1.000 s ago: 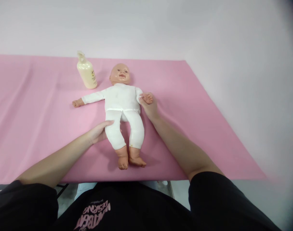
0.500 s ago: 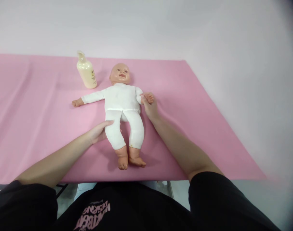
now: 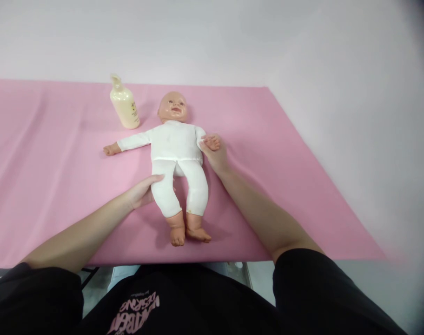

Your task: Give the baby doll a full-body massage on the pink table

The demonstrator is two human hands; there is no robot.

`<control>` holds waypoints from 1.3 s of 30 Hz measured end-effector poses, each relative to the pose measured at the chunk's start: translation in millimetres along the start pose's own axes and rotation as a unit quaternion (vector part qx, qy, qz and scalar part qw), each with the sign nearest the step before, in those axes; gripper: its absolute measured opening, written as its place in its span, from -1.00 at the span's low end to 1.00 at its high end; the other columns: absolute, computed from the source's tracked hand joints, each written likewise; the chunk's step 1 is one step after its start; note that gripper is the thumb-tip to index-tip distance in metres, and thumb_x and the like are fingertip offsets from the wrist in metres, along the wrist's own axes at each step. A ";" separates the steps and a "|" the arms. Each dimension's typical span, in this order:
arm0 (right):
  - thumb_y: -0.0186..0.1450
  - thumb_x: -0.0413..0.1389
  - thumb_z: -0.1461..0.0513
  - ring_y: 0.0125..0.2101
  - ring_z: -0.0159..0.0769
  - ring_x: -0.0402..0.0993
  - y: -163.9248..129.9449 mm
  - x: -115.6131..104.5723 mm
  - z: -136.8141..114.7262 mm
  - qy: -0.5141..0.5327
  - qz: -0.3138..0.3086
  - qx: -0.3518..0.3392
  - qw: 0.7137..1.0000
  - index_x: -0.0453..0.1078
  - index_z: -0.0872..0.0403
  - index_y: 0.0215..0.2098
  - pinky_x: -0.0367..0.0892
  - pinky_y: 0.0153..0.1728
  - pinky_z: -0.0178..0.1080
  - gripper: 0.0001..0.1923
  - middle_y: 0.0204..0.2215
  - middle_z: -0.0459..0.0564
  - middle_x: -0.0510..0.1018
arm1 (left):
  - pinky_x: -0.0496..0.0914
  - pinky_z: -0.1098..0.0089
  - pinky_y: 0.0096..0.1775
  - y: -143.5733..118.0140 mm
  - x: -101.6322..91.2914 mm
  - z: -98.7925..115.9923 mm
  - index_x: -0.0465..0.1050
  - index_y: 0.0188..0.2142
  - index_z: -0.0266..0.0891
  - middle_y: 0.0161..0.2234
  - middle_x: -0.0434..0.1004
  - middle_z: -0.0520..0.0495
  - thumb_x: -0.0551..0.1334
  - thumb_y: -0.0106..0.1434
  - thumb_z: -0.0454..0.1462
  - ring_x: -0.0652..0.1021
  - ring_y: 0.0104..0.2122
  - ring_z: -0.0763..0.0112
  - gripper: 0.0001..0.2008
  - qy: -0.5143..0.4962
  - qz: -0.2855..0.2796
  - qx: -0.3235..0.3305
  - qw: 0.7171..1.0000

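A baby doll [image 3: 177, 144] in white clothing lies on its back on the pink cloth [image 3: 58, 177], head away from me. My left hand [image 3: 141, 191] cups the outer side of the doll's leg on the left, near the thigh. My right hand [image 3: 215, 156] holds the doll's arm on the right, bent in close to its body, with my fingers around its wrist and small hand. The doll's other arm stretches out to the left. Its bare feet point toward me.
A cream pump bottle [image 3: 124, 104] stands upright on the cloth just left of the doll's head. The pink cloth's front edge runs near my body, its right edge slants away at the right. A pale wall lies behind.
My right hand shifted very slightly on the doll's arm, fingers sliding a little toward the sleeve. My left hand and the doll's body stayed still.
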State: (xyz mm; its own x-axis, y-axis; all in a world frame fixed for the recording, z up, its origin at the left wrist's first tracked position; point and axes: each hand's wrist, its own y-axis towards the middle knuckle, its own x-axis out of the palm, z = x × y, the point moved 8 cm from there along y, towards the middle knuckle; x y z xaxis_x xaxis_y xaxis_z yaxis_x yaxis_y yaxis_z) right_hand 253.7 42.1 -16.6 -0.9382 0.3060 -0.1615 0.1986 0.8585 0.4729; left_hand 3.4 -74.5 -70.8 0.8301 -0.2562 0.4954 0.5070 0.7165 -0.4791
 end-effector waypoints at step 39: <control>0.32 0.20 -0.17 -0.30 -0.26 0.55 2.2 0.8 10.2 0.030 -0.006 0.003 1.000 0.46 -0.04 -0.25 0.49 -0.15 -0.17 -0.60 -0.35 -0.10 0.59 | 0.58 0.26 -0.20 -2.9 1.6 3.0 0.60 -0.02 -0.40 -0.27 0.74 -0.27 0.31 0.31 -0.12 0.71 -0.25 0.12 -0.61 0.001 0.014 0.000 1.000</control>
State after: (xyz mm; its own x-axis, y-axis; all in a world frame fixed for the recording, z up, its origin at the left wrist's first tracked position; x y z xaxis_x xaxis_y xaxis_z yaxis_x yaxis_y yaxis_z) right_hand 256.2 48.4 -24.6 -0.9558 0.2701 -0.1157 0.1879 0.8645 0.4663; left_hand 2.5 -75.1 -66.5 0.8444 -0.2364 0.4808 0.4832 0.7235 -0.4929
